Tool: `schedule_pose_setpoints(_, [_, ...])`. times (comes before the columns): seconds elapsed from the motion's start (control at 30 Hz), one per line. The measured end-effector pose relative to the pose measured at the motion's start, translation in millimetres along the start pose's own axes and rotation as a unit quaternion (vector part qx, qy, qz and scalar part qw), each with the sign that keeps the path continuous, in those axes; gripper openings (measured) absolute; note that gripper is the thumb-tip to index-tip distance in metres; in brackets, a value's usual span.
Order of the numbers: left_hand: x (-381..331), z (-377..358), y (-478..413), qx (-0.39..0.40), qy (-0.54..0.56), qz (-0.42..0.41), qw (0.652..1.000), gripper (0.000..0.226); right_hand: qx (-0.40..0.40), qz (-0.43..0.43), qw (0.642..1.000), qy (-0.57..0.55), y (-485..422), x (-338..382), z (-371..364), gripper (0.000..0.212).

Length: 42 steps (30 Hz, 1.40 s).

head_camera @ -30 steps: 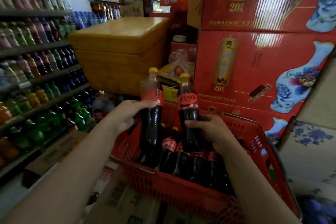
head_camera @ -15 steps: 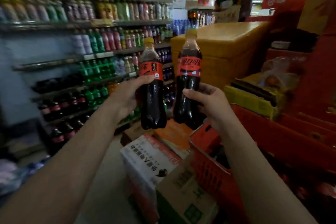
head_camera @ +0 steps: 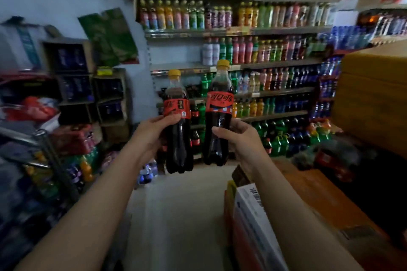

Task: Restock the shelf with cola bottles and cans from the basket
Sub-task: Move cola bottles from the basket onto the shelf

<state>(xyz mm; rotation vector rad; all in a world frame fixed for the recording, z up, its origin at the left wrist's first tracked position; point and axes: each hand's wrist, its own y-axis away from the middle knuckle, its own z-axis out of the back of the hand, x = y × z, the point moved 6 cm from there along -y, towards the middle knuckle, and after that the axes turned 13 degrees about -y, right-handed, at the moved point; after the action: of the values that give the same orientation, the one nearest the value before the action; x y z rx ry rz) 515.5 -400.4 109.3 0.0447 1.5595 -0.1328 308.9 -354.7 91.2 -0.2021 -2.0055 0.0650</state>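
Your left grip [head_camera: 154, 133] is wrapped round the left bottle [head_camera: 178, 138] just under its red label, holding it upright in mid-air. Just beside it, the right bottle [head_camera: 218, 130] stands upright in your right grip [head_camera: 239, 138], fingers curled round its waist. Both look full, so expect weight. The smooth plastic probably gives a little and may slip. Hold at the narrow waist and steer toward the shelf [head_camera: 275, 91], lower left end.
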Motion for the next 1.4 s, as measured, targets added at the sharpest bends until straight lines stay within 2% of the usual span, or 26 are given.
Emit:
schedule_pose_setpoints(0.17, [6.9,54.5,-37.7,-0.041,0.014,-0.006,0.999,0.013,0.041,-0.025,0.999,0.002,-58.0,-39.0,-41.9,0.04])
schedule_pose_setpoints(0.33, [16.8,90.6,-82.9,-0.065,0.002,-0.018,0.998,0.041,0.068,-0.025,0.997,0.011,-115.0,-64.9,-68.1,0.042])
schedule_pose_setpoints(0.6, [39.8,113.8,-194.2,-0.091,0.019,-0.011,0.996,0.029,0.073,-0.029,0.997,0.025,-225.8,-100.0,-78.5,0.058])
schedule_pose_setpoints(0.7, [43.4,115.3,-244.4,-0.082,0.018,-0.012,0.996,0.021,0.076,-0.025,0.997,0.022,-276.8,-108.1,-79.9,0.044])
schedule_pose_setpoints(0.8, [49.0,119.6,-305.0,-0.087,0.018,-0.013,0.996,0.029,0.078,-0.019,0.996,0.025,-339.5,-116.9,-79.8,0.036])
schedule_pose_setpoints(0.93, [54.9,125.0,-389.1,-0.088,0.016,-0.005,0.996,0.046,0.071,-0.025,0.997,0.027,-423.9,-131.4,-79.3,0.035])
schedule_pose_setpoints(1.2, [77.9,144.4,-542.9,-0.092,0.023,0.01,0.995,0.037,0.063,-0.045,0.996,0.034,-569.6,-174.1,-84.3,0.036])
schedule_pose_setpoints(1.4, [98.7,173.4,-659.5,-0.089,-0.004,-0.001,0.996,0.049,0.061,-0.042,0.997,0.032,-678.8,-205.2,-100.5,0.033])
